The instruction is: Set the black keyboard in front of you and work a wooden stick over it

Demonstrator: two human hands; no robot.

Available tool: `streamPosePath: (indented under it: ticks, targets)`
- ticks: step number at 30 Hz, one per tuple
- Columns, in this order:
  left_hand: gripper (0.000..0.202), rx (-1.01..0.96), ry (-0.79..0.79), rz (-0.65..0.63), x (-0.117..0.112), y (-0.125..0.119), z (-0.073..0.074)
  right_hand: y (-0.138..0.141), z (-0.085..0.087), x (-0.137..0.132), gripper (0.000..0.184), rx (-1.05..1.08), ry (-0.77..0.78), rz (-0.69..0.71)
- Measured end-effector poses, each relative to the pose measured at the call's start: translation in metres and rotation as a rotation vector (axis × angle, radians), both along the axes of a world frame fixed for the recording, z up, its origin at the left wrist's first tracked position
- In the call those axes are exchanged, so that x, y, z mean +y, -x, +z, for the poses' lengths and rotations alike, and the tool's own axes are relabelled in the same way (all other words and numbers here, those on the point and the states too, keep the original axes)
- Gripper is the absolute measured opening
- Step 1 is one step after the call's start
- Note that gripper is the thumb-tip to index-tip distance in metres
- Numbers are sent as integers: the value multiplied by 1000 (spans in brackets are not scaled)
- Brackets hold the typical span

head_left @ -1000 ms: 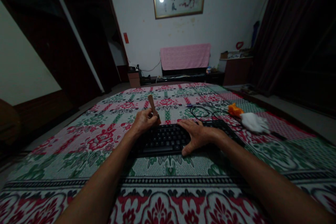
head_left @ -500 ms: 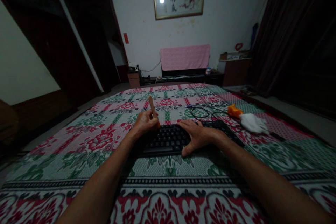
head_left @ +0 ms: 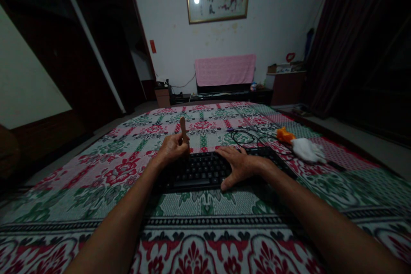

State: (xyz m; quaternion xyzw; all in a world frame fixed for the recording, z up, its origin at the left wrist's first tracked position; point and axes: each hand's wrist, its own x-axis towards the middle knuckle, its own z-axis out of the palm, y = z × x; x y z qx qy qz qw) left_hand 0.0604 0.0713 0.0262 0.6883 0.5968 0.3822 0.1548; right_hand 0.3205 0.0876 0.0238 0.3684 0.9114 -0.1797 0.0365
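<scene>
A black keyboard (head_left: 202,171) lies on the patterned bedspread in front of me. My left hand (head_left: 173,147) is closed around the wooden handle of what looks like a brush (head_left: 183,126), held upright over the keyboard's left part. Its lower end is hidden by the fingers. My right hand (head_left: 239,166) rests across the keyboard with fingers spread, thumb near the front edge and fingertips near the back edge. From behind the keyboard runs a dark cable (head_left: 242,137), loosely coiled.
Right of the keyboard lie a crumpled orange item (head_left: 285,135) and a white cloth-like bundle (head_left: 308,150) with a dark stick-like part. The flowered bedspread (head_left: 125,171) spreads all around. Beyond it, a pink cloth (head_left: 224,70) covers something on a low cabinet by the wall.
My left hand and the brush have shifted slightly left along the keyboard. The right hand keeps its place on the keys.
</scene>
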Motion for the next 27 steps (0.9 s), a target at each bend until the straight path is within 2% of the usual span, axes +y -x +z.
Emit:
streamPosePath:
  ticks: [3,6,12,17,22,27]
  targets:
    - [25,-60,27,-85,1,1,-1,0,1,-1,121,1,3,4]
    - [24,-10,39,-137,3,3,-6,0,2,-1,121,4,9,0]
    - [26,130,-53,30,3,6,-5,0,1,-1,122,19,10,-12]
    - [32,53,-9,15,2,1,-4,0,-1,1,121,14,10,-6]
    - [28,-7,8,127,2,-1,-5,0,0,1,122,23,10,-7]
    - [32,-234,90,16,2,-4,-5,0,2,3,130,-1,38,22]
